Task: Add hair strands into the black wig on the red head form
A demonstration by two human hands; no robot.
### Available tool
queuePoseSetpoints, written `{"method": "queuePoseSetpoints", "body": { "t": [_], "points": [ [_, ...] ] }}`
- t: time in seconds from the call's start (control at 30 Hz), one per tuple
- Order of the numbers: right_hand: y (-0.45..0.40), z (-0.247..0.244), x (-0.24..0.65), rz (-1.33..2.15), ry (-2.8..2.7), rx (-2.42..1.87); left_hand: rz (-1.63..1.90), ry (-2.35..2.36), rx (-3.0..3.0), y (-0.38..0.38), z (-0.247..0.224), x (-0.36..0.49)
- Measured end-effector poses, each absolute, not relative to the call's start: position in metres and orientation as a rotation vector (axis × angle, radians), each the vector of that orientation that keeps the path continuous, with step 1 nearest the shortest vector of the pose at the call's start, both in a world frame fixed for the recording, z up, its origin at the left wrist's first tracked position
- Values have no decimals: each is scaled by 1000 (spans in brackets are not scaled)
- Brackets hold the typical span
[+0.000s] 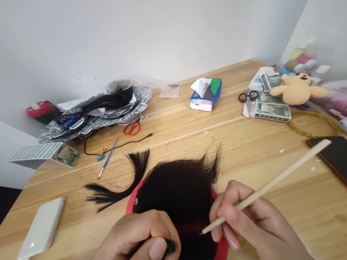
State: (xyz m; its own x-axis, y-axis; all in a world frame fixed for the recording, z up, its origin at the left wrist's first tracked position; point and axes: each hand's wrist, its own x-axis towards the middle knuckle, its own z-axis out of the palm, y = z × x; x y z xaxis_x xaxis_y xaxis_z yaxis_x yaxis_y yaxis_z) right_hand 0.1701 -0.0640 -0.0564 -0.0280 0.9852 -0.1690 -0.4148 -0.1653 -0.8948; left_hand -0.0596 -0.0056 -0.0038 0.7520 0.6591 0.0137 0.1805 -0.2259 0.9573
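Some black hair (175, 186) behind left hand (133, 231)

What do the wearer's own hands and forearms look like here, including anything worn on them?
The left hand and right hand are both bare: no gloves, rings or bracelets show. The left thumbnail looks plain and rounded. No sleeve shows on either arm within the picture.

Bright, diffuse light; blurry, pixelated lower-left corner.
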Motion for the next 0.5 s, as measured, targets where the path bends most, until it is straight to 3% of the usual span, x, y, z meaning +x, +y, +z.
{"method": "queuePoseSetpoints", "body": {
  "t": [0.5],
  "points": [
    [-65,-51,164,1453,-695,-1069,445,661,1857,-4,-6,-58]
  ]
}}
